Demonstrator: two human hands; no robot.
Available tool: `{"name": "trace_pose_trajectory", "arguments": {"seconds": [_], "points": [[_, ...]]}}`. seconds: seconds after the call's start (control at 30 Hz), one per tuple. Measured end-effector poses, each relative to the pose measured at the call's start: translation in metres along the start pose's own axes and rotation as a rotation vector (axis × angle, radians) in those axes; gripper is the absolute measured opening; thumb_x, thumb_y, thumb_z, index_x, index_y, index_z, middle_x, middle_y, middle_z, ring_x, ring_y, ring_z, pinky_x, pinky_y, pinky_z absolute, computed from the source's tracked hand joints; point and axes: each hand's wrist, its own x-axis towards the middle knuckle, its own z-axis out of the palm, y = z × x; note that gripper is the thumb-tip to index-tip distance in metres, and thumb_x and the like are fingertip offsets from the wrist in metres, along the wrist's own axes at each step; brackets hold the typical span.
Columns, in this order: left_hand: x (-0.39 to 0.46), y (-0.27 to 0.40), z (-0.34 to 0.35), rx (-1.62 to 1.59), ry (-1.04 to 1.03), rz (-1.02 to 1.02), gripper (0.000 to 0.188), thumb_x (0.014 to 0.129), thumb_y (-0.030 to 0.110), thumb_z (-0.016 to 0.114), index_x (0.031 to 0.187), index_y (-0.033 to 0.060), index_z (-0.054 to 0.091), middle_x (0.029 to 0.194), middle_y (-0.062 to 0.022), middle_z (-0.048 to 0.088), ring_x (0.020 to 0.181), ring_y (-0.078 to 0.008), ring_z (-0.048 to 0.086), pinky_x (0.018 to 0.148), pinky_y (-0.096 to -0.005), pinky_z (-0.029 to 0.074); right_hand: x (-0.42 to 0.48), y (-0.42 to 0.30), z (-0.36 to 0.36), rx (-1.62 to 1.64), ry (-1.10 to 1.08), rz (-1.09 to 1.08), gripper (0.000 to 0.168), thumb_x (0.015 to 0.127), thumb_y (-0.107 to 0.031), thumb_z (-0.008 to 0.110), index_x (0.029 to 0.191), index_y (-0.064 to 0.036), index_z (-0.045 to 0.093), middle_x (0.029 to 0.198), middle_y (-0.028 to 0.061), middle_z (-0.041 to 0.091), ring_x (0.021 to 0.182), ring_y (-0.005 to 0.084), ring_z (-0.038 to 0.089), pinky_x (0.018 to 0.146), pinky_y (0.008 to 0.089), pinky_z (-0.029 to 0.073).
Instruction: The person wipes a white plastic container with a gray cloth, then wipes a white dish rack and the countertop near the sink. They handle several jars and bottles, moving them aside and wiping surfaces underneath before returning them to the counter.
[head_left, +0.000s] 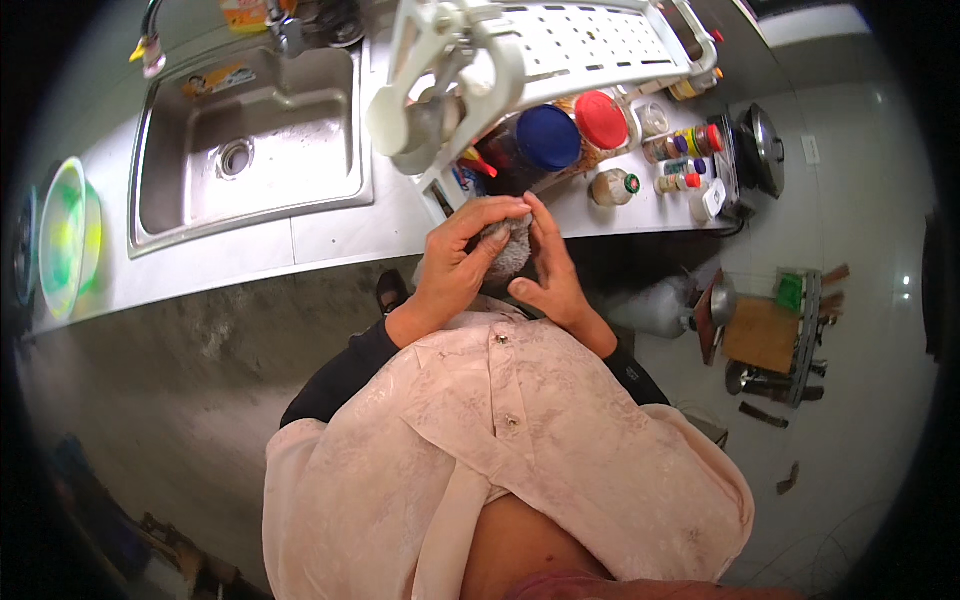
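Observation:
A grey, textured wad of cloth or scrubber (514, 251) is bunched between my hands, just off the counter's front edge. My left hand (461, 244) grips it, thumb pressed on its near face and fingers curved over the top. Beside it, my right hand (553, 270) is loosely cupped, its fingertips meeting those of the left and its thumb standing free. A dark gap shows between the wad and the right palm. The underside of the wad is hidden.
Left lies a steel sink (362, 180) with a faucet (285, 34); a green-yellow basin (94, 240) stands farther left. Beyond my hands rises a white dish rack (532, 90) over jars with blue (549, 137) and red (601, 120) lids. Small bottles (615, 187) and a gas cylinder (656, 307) are rightward.

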Motion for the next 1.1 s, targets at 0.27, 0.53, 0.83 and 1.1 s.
{"name": "trace_pose_trajectory", "arguments": {"seconds": [0.27, 0.53, 0.83, 1.1], "points": [[0.028, -0.012, 0.053, 0.027, -0.116, -0.103, 0.031, 0.095, 0.01, 0.06, 0.126, 0.0067, 0.06, 0.135, -0.0076, 0.048, 0.116, -0.0152, 0.051, 0.09, -0.0265, 0.047, -0.01, 0.02, -0.045, 0.077, 0.124, 0.022, 0.088, 0.082, -0.005, 0.071, 0.154, -0.007, 0.022, 0.148, 0.01, 0.04, 0.13, 0.0191, 0.044, 0.107, 0.0337, 0.037], [0.063, -0.04, 0.087, 1.075, 0.159, 0.119, 0.094, 0.074, 0.025, 0.082, 0.15, 0.0087, 0.029, 0.146, -0.0197, 0.037, 0.133, -0.0364, 0.038, 0.104, -0.0477, 0.036, -0.051, 0.048, -0.16, 0.77, 0.471, 0.236, 0.048, 0.09, -0.006, 0.062, 0.135, 0.003, 0.047, 0.12, 0.0125, 0.063, 0.108, 0.0229, 0.062, 0.097, 0.0385, 0.049], [0.092, -0.077, 0.103, 1.39, 0.261, -0.204, 0.131, 0.058, 0.035, 0.091, 0.156, 0.0125, 0.006, 0.152, -0.0197, 0.033, 0.144, -0.0324, 0.027, 0.109, -0.0486, 0.021, -0.078, 0.061, -0.245, 0.929, 0.498, 0.172, 0.044, 0.096, -0.012, 0.054, 0.138, 0.0, 0.045, 0.127, 0.0129, 0.059, 0.116, 0.0265, 0.058, 0.103, 0.0426, 0.045], [0.098, -0.078, 0.101, 1.354, 0.257, -0.124, 0.129, 0.05, 0.021, 0.093, 0.154, 0.0153, 0.017, 0.146, -0.0144, 0.041, 0.133, -0.0366, 0.041, 0.109, -0.047, 0.032, -0.075, 0.077, -0.271, 0.999, 0.384, 0.218, 0.044, 0.093, -0.011, 0.057, 0.134, 0.002, 0.047, 0.123, 0.0141, 0.061, 0.112, 0.0266, 0.06, 0.099, 0.0415, 0.048]]}}
